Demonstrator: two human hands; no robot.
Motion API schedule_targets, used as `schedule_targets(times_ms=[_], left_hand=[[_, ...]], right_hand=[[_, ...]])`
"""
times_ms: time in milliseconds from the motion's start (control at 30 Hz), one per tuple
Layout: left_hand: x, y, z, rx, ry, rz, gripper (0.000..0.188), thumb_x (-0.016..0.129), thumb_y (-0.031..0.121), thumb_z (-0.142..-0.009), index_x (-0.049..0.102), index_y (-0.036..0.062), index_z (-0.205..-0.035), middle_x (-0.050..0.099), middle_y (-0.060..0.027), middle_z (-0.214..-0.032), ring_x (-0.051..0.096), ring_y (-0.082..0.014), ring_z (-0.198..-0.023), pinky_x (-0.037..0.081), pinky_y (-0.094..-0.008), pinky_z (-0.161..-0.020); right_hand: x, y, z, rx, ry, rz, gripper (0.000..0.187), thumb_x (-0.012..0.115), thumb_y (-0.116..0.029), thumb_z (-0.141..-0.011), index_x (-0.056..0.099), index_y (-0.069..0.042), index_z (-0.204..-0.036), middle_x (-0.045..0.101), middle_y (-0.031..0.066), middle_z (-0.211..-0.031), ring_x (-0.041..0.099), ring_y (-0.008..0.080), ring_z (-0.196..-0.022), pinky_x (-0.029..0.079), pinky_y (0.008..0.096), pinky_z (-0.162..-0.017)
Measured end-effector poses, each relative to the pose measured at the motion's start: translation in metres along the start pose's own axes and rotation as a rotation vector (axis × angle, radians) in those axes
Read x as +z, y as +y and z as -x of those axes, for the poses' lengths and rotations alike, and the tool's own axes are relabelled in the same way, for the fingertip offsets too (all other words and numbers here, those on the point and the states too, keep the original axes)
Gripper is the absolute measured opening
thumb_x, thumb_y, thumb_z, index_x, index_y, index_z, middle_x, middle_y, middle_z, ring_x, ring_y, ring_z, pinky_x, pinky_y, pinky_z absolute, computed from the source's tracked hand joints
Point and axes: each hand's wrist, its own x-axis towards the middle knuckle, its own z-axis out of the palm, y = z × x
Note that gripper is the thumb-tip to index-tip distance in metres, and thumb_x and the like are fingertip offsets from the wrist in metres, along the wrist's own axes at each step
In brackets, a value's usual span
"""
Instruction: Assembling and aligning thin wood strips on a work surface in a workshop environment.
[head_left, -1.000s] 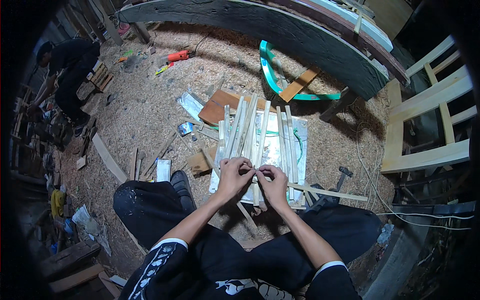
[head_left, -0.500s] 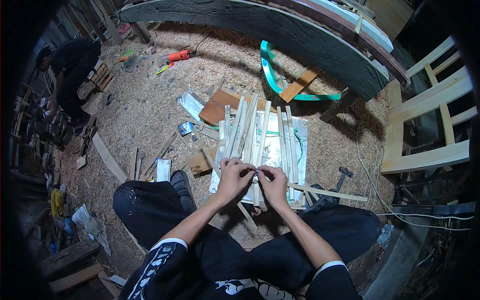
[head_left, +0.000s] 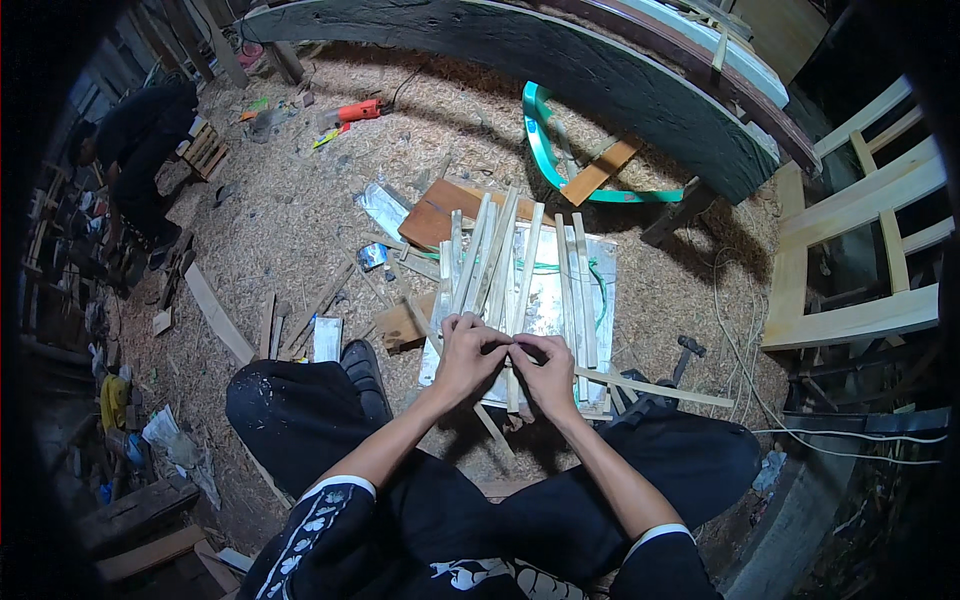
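My left hand (head_left: 470,355) and my right hand (head_left: 545,370) meet over a bundle of thin wooden strips (head_left: 490,260). Thumb and forefinger of each hand are pinched together, tips touching. Whatever sits between them is too small to make out. The strips lie side by side, pointing away from me, on a whitish board (head_left: 605,280) on the ground. Green string (head_left: 545,266) runs across the board beneath the strips. Another strip (head_left: 660,386) lies crosswise to the right of my right hand, reaching over toward my knee.
A hammer (head_left: 685,358) lies at the right, near my knee. Beyond the board are brown wood pieces (head_left: 435,215), a small can (head_left: 372,257), a curved green strip (head_left: 541,140) and a red power tool (head_left: 358,111). A wooden frame (head_left: 860,240) stands right; another person (head_left: 150,150) bends at far left.
My right fingertips have shifted slightly, closing in against the left ones. At far left the other person has moved a little. The strips lie as before.
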Motion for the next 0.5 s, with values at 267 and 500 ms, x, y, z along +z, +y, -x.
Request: schedule_targets(times_ms=[267, 500], left_hand=[[-0.0026, -0.0052, -0.0014, 0.004, -0.041, 0.006, 0.016, 0.082, 0.02, -0.078, 0.081, 0.0122, -0.092, 0.06, -0.0065, -0.085, 0.054, -0.0238, -0.094, 0.033, -0.0414, -0.098], [-0.0019, -0.0084, -0.0036, 0.038, -0.045, 0.008, 0.02, 0.082, 0.019, -0.079, 0.08, 0.0119, -0.098, 0.064, -0.0043, -0.086, 0.057, -0.0203, -0.091, 0.031, -0.0404, -0.099]], right_hand=[[-0.0008, 0.0003, 0.0002, 0.03, -0.007, 0.039, 0.018, 0.079, -0.014, -0.088, 0.079, -0.004, -0.104, 0.069, 0.0127, -0.09, 0.068, 0.0224, -0.085, 0.054, 0.0332, -0.079], [0.0006, -0.0021, 0.0009, 0.031, 0.011, -0.002, 0.017, 0.079, -0.011, -0.088, 0.079, -0.004, -0.103, 0.069, 0.0117, -0.09, 0.068, 0.0191, -0.081, 0.054, 0.0311, -0.075]])
